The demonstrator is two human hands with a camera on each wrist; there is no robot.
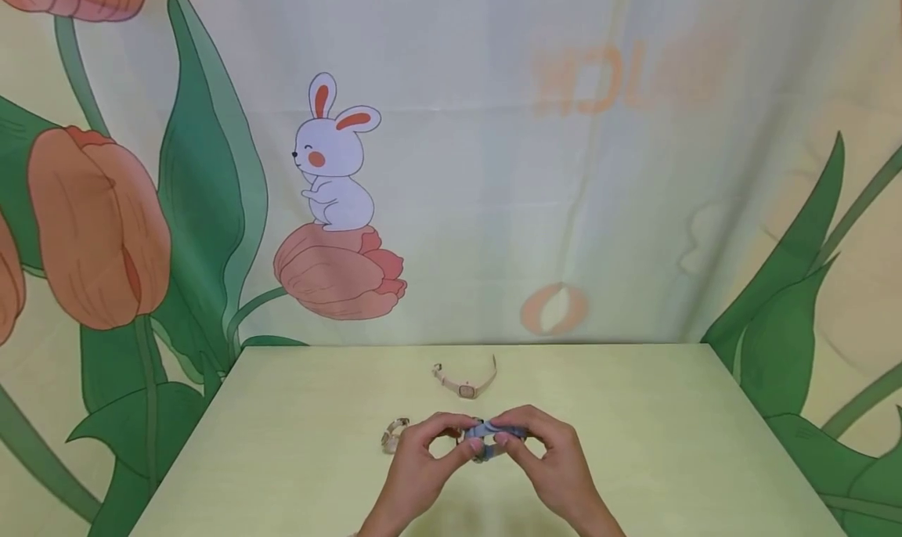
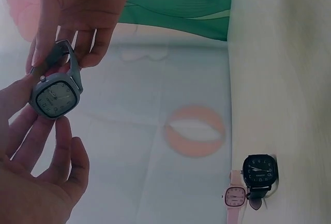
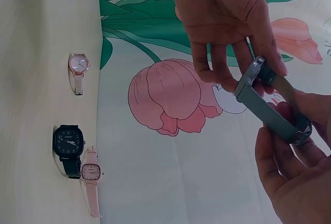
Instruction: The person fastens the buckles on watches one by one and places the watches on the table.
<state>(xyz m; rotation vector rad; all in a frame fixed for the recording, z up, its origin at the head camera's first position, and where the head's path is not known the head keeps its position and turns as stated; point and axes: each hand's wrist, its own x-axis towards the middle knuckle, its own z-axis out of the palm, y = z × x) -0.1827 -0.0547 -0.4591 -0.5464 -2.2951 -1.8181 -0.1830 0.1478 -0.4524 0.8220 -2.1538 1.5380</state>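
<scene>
Both hands hold a blue-grey wristwatch above the table, its strap bent round into a loop. The left hand pinches the side with the squarish case, whose pale dial shows in the left wrist view. On the other side, the right hand pinches the strap between thumb and fingers. Fingertips of both hands cover parts of the band.
A pink watch lies open on the table beyond the hands. Left of them is a small rose-gold watch. A black watch, mostly hidden in the head view, lies beside the pink one. A printed curtain hangs behind.
</scene>
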